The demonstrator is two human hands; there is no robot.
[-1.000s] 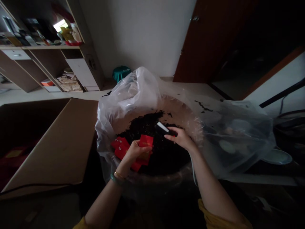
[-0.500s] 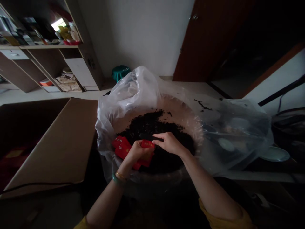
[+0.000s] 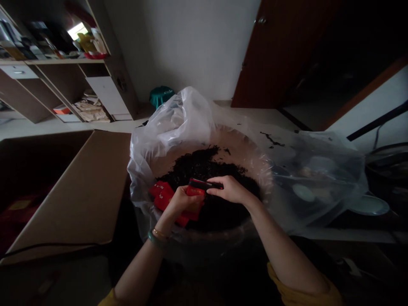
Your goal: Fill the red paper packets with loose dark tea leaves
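Observation:
My left hand (image 3: 183, 203) is shut on a bundle of red paper packets (image 3: 163, 198), which fan out below and to the left of it. My right hand (image 3: 230, 190) pinches a slim black strip (image 3: 205, 184) and holds it across the top of a red packet, so the hands nearly meet. Beneath both hands lies a heap of dark, loose leaves, probably tea (image 3: 204, 168). They fill a wide round basin (image 3: 237, 140) lined with a clear plastic bag (image 3: 168, 127). The strip's far side is hidden.
An open cardboard box (image 3: 76, 182) stands to the left. Plastic sheeting spreads right over pale plates (image 3: 369, 205). Behind stand a shelf unit (image 3: 63, 61), a teal stool (image 3: 161, 95) and a brown door (image 3: 280, 55).
My right hand has moved left, from above the leaves to the red packets, and now brings the black strip onto the packet in my left hand. The strip's white side no longer shows.

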